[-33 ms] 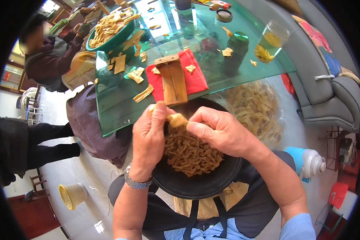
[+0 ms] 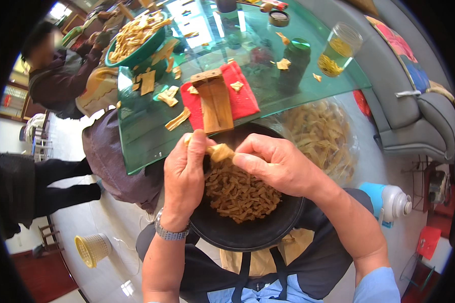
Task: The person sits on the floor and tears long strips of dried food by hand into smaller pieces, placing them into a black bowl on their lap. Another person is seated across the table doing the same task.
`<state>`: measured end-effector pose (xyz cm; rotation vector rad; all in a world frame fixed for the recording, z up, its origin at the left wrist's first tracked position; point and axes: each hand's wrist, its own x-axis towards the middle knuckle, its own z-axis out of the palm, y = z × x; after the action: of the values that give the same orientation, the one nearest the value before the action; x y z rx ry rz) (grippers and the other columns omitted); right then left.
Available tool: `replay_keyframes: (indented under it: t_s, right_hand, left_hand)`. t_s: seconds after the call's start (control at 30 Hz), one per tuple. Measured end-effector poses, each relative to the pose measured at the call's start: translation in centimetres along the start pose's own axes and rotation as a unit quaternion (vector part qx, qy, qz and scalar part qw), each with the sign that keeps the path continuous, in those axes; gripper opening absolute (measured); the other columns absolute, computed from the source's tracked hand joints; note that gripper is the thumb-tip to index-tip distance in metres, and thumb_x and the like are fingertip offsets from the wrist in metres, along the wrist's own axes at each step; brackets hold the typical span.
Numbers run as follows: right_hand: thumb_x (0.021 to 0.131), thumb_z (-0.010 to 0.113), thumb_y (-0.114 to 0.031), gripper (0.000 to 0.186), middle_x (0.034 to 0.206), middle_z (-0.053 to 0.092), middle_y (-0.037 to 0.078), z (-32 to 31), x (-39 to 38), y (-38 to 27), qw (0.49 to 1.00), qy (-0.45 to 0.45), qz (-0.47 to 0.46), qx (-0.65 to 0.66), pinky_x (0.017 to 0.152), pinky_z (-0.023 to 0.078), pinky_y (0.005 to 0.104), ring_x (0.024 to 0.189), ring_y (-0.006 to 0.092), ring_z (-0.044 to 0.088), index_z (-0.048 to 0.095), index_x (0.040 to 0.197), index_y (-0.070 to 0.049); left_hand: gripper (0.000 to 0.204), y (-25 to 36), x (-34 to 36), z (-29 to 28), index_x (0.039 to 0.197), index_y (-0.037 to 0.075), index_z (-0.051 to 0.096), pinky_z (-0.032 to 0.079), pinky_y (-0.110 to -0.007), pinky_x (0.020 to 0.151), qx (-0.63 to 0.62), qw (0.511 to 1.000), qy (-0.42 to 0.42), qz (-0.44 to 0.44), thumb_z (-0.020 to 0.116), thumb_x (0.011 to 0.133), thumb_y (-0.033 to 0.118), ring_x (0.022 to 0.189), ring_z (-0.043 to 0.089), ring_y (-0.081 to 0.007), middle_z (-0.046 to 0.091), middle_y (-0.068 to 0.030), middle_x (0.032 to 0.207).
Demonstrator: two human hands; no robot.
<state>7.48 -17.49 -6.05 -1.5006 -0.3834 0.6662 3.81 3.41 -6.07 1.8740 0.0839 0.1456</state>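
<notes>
Glass desk [image 2: 280,93] lies just beyond the L grip [image 2: 183,174] & R grip [image 2: 275,162], w/ a grooved wooden block [image 2: 216,108] on red cloth [image 2: 246,99] straight ahead, a green basin [image 2: 149,46] of pale dried strips farther off to their L & a clear jar [image 2: 340,49] w/ yellow contents farther off to their R. Both grips pinch, thumb vs. fingers, the same pale yellow folded piece [image 2: 220,151], which sits btwn them, above a black bowl [image 2: 247,240] of brown chopped bits [image 2: 242,197]. Clear plastic bag [image 2: 321,136] of tan strips is on the floor past the R grip.
</notes>
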Motion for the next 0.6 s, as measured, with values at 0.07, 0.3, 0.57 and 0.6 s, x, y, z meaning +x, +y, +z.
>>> replay_keyframes:
  t_s: [0.07,0.3,0.57,0.6]
  right_hand:
    - [0.102,0.067,-0.025,0.024,0.080,0.064,0.002,-0.4,-0.2,0.5,0.999,0.027,-0.031,-0.021,0.070,0.050,0.0276,0.076,0.0081,0.058,0.070,0.102,-0.001]
    - [0.098,0.068,-0.024,0.021,0.080,0.071,0.018,-0.4,-0.4,1.9,0.974,0.066,-0.144,-0.161,0.067,0.055,0.0406,0.075,0.0314,0.071,0.071,0.102,-0.003]
    - [0.085,0.069,-0.011,0.013,0.076,0.071,0.014,1.2,-0.4,5.0,0.906,0.025,-0.239,-0.349,0.061,0.056,0.0453,0.075,0.0343,0.073,0.063,0.095,-0.006]
    - [0.084,0.069,-0.011,0.017,0.076,0.071,0.014,1.2,-0.4,4.8,0.901,0.019,-0.237,-0.362,0.062,0.056,0.0447,0.075,0.0347,0.073,0.064,0.100,-0.006]
  left_hand:
    - [0.034,0.1,-0.4,0.2,0.103,0.003,0.067,0.045,-0.024,0.084,0.014,1.000,-0.006,-0.023,0.051,0.112,0.031,0.090,0.057,-0.0076,0.066,-0.0006,0.096]
    - [0.028,1.7,-1.3,-1.2,0.123,0.001,0.061,0.049,-0.032,0.097,0.093,0.987,-0.117,0.062,0.067,0.096,0.002,0.111,0.061,-0.0196,0.064,-0.0079,0.120]
    - [0.014,-0.6,-2.5,0.1,0.104,-0.001,0.059,0.050,-0.027,0.070,0.170,0.945,-0.274,-0.054,0.068,0.093,-0.001,0.074,0.057,-0.0121,0.067,-0.0070,0.085]
    - [0.015,-1.0,-2.6,0.4,0.103,-0.001,0.059,0.050,-0.027,0.069,0.147,0.951,-0.260,-0.081,0.070,0.093,0.000,0.076,0.057,-0.0089,0.067,-0.0042,0.084]
